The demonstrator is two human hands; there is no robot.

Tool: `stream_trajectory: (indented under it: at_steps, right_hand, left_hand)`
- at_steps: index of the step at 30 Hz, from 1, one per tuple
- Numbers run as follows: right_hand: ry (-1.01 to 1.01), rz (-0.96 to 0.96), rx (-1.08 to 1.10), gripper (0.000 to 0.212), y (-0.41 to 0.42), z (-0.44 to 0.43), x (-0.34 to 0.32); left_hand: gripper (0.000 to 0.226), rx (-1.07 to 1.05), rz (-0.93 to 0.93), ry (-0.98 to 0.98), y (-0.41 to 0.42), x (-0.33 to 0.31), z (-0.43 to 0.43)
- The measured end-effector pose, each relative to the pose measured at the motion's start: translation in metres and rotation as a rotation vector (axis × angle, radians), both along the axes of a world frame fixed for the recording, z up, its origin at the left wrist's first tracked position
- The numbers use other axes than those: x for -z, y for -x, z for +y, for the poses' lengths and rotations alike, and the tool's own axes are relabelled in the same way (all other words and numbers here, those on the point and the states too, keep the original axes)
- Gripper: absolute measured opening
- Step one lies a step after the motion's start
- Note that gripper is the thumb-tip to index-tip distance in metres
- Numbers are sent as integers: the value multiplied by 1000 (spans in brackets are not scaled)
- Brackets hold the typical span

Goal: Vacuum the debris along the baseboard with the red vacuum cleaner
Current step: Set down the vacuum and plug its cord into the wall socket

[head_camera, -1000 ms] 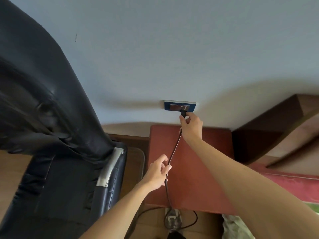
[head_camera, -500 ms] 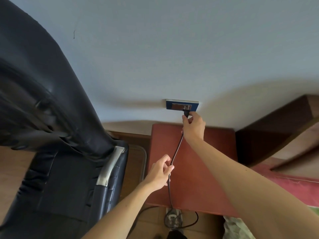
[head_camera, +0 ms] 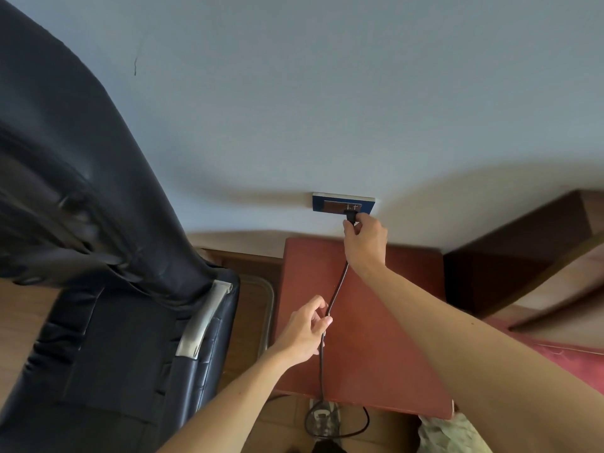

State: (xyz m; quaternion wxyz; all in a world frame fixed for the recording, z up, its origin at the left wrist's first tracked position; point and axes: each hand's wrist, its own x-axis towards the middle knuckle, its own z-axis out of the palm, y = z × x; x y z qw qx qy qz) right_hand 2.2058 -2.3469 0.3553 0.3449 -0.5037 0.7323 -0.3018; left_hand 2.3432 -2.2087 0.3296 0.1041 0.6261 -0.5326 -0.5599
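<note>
The right hand (head_camera: 366,246) pinches the black plug (head_camera: 350,216) between curled fingers, right at the blue wall socket (head_camera: 330,204) on the far wall. Nearer and left, the left hand (head_camera: 302,331) grips the cord (head_camera: 338,286) with curled fingers; the cord runs between both hands, across the red-brown tabletop (head_camera: 385,348).

the plug (head_camera: 350,216) is half covered by the right grip (head_camera: 366,245), so its prongs cannot be seen. the socket (head_camera: 342,204) markings are too small to read. the cord (head_camera: 321,371) is partly hidden in the left grip (head_camera: 304,331), then loops over a blurred pale thing (head_camera: 319,420) at the bottom edge. the chair (head_camera: 98,256) is cut off left and below.
</note>
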Motion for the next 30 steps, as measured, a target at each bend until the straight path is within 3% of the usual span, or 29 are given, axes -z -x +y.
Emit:
stream_trajectory:
  at_steps: [11,16,26,30]
  right_hand:
    - [-28,-26,66,23,-5,-13,-3]
    - [-31,47,3,37,0,-18,-5]
    - [-128,102,-49,24,3,-27,-10]
    - [-204,172,-193,32,4,-23,-27]
  left_hand:
    - [9,-16,52,16,5,11,-10]
    - [11,0,64,19,3,9,-13]
    - [13,30,-19,105,1,-4,-16]
    - [17,42,-53,138,-4,-29,-25]
